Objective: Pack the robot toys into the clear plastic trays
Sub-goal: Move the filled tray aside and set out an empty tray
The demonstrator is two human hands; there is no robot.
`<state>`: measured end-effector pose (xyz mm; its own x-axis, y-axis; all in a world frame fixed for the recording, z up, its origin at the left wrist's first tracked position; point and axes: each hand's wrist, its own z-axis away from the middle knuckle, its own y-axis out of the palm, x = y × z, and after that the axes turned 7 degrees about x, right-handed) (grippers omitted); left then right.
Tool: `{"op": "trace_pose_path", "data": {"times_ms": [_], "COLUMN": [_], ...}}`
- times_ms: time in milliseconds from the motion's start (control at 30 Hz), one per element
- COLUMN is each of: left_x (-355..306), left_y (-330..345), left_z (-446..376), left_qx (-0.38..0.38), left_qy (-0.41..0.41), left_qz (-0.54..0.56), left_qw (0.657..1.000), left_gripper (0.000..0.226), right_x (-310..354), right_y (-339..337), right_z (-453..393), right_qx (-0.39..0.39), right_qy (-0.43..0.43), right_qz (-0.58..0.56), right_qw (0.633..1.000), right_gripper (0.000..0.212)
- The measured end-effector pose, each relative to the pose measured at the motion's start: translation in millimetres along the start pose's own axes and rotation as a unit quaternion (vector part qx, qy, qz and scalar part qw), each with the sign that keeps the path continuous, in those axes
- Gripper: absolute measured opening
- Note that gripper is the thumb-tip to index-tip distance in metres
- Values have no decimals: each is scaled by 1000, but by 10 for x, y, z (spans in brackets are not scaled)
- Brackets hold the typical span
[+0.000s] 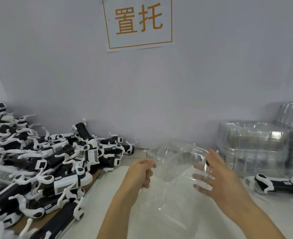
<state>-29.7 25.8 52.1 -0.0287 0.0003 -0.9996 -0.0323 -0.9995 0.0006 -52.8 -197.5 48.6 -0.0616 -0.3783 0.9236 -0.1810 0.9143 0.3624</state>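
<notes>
- Nearest, a clear plastic tray [173,163] is held up above the bench [118,195] between both hands, tilted with its hollow towards the wall; probably it is being opened or turned ready to take a toy.
- The left hand [143,171] has its fingers curled, pinching the tray's left edge to steady it.
- The right hand [216,175] has straight, spread fingers [201,176] pressed flat against the tray's right side, seen partly through the plastic; it props rather than grips.
- To the left, a large heap of black-and-white robot toys [44,163] lies within easy reach, none of them packed yet.
- On the right, one lone robot toy [278,185] lies on the bench, seemingly in a tray already.
- Further right, stacks of empty trays [256,144] stand against the wall.
- On the wall hangs a paper sign [138,23] with orange characters.
</notes>
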Motion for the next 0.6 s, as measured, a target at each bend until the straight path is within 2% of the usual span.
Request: {"op": "trace_pose_path", "data": {"times_ms": [67,100,167,200,267,333,367,433,500,600], "left_x": [50,66,88,87,43,9,10,39,83,81], "left_y": [-68,-121,-258,-336,-499,-659,-742,-880,-966,-981], "left_z": [-19,-23,-22,-11,43,125,165,240,297,308], "left_qx": [-15,-32,-115,-185,-342,-464,-488,-476,-428,-389], "left_qy": [0,0,24,51,104,93,68,1,-78,-115], "left_qz": [-40,-63,-142,-179,-227,-276,-300,-339,-405,-461], "left_qw": [999,998,983,965,906,837,817,811,804,789], "left_gripper": [18,15,10,9,15,22,27,36,43,46], "right_x": [-17,-39,-101,-133,-193,-232,-248,-273,-287,-279], "right_y": [48,55,30,8,-33,-28,-16,12,15,-17], "right_z": [6,1,-23,-32,-56,-53,-52,-46,-35,-34], "right_qx": [-18,-30,-65,-86,-121,-143,-150,-159,-171,-186], "right_qy": [-1,5,28,44,80,109,117,117,113,112], "right_qz": [23,21,15,12,17,37,48,66,82,91], "right_qw": [1000,999,997,995,989,983,981,978,975,972], "right_gripper": [65,60,44,39,37,34,33,34,37,34]}}
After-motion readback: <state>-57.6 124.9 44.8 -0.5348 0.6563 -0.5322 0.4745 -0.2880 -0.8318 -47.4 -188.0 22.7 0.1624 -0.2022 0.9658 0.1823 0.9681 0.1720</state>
